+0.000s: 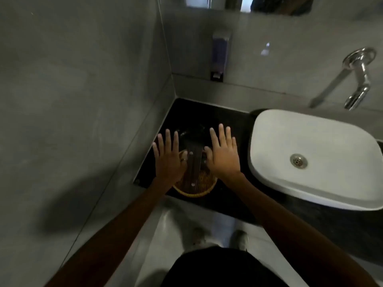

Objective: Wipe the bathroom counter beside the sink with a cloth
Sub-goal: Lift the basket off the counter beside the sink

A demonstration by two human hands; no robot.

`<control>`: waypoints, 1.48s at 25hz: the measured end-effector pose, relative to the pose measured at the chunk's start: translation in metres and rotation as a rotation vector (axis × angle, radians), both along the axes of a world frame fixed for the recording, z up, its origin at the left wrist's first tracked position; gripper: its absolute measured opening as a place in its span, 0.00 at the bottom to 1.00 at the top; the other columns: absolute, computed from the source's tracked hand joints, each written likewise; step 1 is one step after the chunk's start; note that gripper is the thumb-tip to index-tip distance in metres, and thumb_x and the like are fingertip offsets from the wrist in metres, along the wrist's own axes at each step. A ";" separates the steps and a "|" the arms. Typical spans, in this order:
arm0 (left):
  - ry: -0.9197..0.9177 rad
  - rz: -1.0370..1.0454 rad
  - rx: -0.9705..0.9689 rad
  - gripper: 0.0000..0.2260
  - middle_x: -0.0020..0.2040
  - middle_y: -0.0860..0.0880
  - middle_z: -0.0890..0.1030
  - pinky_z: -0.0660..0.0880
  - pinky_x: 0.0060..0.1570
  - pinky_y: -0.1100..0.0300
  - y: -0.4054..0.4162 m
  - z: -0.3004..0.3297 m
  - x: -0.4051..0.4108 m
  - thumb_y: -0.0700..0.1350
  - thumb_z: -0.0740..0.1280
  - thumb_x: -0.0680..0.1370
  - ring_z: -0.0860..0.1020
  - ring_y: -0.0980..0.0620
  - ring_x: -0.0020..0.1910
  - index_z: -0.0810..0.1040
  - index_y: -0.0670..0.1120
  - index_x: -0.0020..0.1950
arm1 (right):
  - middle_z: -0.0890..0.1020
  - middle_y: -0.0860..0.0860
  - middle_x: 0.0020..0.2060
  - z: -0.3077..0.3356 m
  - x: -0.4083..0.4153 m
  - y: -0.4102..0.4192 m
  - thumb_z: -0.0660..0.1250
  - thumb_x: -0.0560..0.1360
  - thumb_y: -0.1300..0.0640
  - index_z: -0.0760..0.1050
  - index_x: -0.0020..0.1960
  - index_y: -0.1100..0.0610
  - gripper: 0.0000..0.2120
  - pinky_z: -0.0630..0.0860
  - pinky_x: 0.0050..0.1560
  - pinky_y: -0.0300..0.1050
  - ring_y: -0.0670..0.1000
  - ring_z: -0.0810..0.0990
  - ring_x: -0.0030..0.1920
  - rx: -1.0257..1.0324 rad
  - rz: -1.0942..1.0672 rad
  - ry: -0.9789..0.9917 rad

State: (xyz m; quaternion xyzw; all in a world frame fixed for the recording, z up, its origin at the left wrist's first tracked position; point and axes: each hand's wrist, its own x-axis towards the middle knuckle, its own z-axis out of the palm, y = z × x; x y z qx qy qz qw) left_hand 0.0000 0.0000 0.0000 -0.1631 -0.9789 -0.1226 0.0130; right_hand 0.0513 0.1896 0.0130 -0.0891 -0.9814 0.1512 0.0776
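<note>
The black counter [228, 121] runs from the left wall corner to the white basin [310, 158] at the right. A round yellow woven basket [199, 189] sits near the counter's front edge, with a dark strap-like object [193, 162] lying across it toward the back. My left hand [169, 156] and my right hand [222, 154] hover flat, fingers spread, over the basket on either side of the dark object. Neither hand holds anything. I cannot make out a cloth for certain; a dark crumpled shape [192, 131] lies just beyond my fingertips.
A chrome tap [358, 79] juts from the back wall above the basin. A soap dispenser [220, 54] hangs on the back wall. The grey wall [83, 100] bounds the counter on the left. My feet stand on the light floor [165, 235] below.
</note>
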 end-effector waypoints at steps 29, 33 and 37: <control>-0.571 -0.188 0.320 0.36 0.85 0.46 0.56 0.75 0.70 0.35 0.176 -0.032 0.276 0.39 0.64 0.82 0.68 0.39 0.79 0.50 0.51 0.85 | 0.82 0.52 0.52 -0.034 0.336 0.183 0.72 0.72 0.65 0.68 0.69 0.54 0.28 0.78 0.53 0.49 0.52 0.81 0.52 -0.549 -0.489 -0.335; -0.641 -0.192 0.277 0.36 0.86 0.46 0.54 0.69 0.74 0.33 0.219 -0.040 0.270 0.40 0.62 0.83 0.66 0.35 0.80 0.47 0.54 0.85 | 0.82 0.57 0.58 -0.040 0.337 0.206 0.69 0.75 0.66 0.68 0.71 0.55 0.27 0.79 0.60 0.53 0.57 0.82 0.60 -0.559 -0.591 -0.339; -0.694 -0.170 0.268 0.37 0.87 0.44 0.50 0.71 0.71 0.31 0.225 -0.059 0.268 0.38 0.61 0.83 0.66 0.29 0.79 0.45 0.55 0.86 | 0.81 0.57 0.59 -0.052 0.331 0.210 0.65 0.77 0.63 0.65 0.74 0.55 0.26 0.80 0.60 0.55 0.61 0.81 0.62 -0.640 -0.601 -0.351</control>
